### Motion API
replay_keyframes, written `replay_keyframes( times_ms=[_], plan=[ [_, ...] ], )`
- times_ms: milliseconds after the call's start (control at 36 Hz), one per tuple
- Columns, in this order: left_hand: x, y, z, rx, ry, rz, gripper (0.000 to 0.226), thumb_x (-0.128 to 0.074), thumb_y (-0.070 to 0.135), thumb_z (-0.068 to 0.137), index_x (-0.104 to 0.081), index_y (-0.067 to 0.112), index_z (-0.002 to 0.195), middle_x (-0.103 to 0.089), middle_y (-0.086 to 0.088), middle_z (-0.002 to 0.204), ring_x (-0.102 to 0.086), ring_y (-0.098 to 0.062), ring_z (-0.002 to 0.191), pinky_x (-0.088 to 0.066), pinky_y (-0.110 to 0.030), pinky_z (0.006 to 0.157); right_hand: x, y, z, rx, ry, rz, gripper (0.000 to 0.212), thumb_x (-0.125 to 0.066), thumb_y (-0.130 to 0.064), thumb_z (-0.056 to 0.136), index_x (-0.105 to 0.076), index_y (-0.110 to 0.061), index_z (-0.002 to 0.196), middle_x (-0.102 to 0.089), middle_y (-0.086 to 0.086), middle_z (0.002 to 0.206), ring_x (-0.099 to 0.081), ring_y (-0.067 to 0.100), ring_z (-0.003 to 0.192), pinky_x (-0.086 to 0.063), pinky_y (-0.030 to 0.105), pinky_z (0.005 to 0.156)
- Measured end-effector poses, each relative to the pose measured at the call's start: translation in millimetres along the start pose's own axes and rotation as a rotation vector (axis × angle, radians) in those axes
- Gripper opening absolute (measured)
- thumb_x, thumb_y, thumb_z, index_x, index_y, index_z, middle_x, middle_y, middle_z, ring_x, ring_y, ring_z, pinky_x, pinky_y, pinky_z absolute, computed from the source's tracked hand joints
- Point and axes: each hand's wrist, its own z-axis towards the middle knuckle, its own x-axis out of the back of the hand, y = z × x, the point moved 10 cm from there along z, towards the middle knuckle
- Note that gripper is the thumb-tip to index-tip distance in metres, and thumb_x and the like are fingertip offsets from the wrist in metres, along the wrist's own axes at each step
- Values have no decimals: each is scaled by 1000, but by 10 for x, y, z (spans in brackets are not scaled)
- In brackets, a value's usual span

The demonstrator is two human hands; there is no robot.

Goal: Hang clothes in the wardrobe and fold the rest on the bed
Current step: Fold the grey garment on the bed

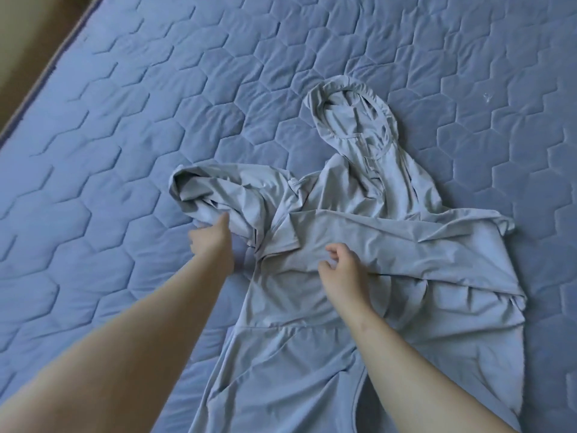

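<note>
A light grey hooded garment [312, 295] lies spread on the blue quilted bed [125, 135], hood [356, 117] pointing away from me. One sleeve is folded across the chest toward the left; the other sleeve [218, 195] is bunched at the left. My left hand [212, 242] grips that bunched sleeve's lower edge. My right hand [343, 270] rests on the chest with fingers curled, pinching the folded sleeve's end.
The bed's left edge [46, 73] runs diagonally at the upper left, with a beige floor [25, 42] beyond it. Quilted mattress surface surrounds the garment on all sides.
</note>
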Motion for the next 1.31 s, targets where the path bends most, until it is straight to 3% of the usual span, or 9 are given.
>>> replay_keyframes(
  times_ms=[111, 222, 333, 556, 667, 889, 972, 1111, 1306],
  plan=[
    [-134, 115, 86, 167, -134, -217, 63, -74, 51, 70, -48, 20, 119, -57, 0, 104, -57, -21, 85, -48, -31, 64, -275, 111, 138, -135, -45, 42, 43, -56, -11, 86, -49, -12, 129, -51, 3, 110, -52, 23, 112, -39, 28, 91],
    [-270, 430, 305, 140, -276, -250, 54, -74, 32, 77, -50, 22, 124, -58, -1, 119, -57, -25, 102, -52, -43, 76, -385, 165, 183, -186, -74, -27, 49, -57, -13, 86, -46, -11, 133, -53, 3, 110, -52, 23, 112, -41, 31, 97],
    [18, 1000, 336, -273, -225, -26, 15, -67, 19, 85, -60, 14, 97, -60, -4, 94, -58, -23, 96, -50, -38, 90, -384, 170, 192, -208, -46, -105, 50, -56, -11, 86, -45, -8, 135, -51, 10, 124, -49, 26, 117, -39, 34, 100],
    [848, 1492, 343, -613, -63, 463, 13, -59, 8, 82, -55, 13, 71, -55, -6, 63, -51, -21, 60, -38, -25, 50, -599, -457, 69, -145, 74, -324, 46, -49, -22, 89, -43, -17, 135, -40, 10, 141, -37, 29, 128, -32, 37, 101],
    [1508, 1805, 323, -688, 254, 430, 34, -45, 2, 83, -63, 15, 109, -62, -13, 109, -57, -32, 101, -40, -30, 72, -762, -774, 10, -78, 58, -291, 49, -51, -17, 88, -43, -18, 137, -39, 7, 142, -36, 27, 130, -29, 34, 102],
    [2127, 2184, 114, -766, 427, 485, 42, -36, -2, 86, -58, 18, 117, -47, -11, 120, -51, -29, 100, -36, -33, 70, -811, -910, -214, -123, 49, -321, 48, -54, -23, 89, -43, -15, 135, -37, 10, 145, -37, 30, 129, -31, 35, 102],
    [2137, 2225, 117, -746, 364, 546, 35, -42, -1, 84, -62, 15, 108, -50, -10, 114, -52, -30, 98, -42, -33, 75, -783, -945, -294, -138, 42, -323, 48, -55, -24, 88, -44, -15, 135, -38, 11, 143, -38, 31, 128, -33, 36, 100],
    [2010, 2129, 196, -494, 147, 779, 14, -45, 2, 82, -47, 7, 68, -44, -8, 66, -40, -25, 60, -27, -25, 49, -651, -993, -362, -144, 51, -307, 49, -53, -21, 88, -44, -16, 135, -38, 11, 142, -38, 31, 128, -33, 35, 100],
    [1599, 1873, -171, -268, -251, 341, 20, -43, 8, 88, -49, 10, 69, -49, -9, 67, -46, -22, 56, -40, -25, 57, -435, -912, -425, -157, 114, -83, 38, -54, -16, 85, -52, -13, 123, -52, 11, 125, -51, 32, 114, -42, 39, 96]
  ],
)
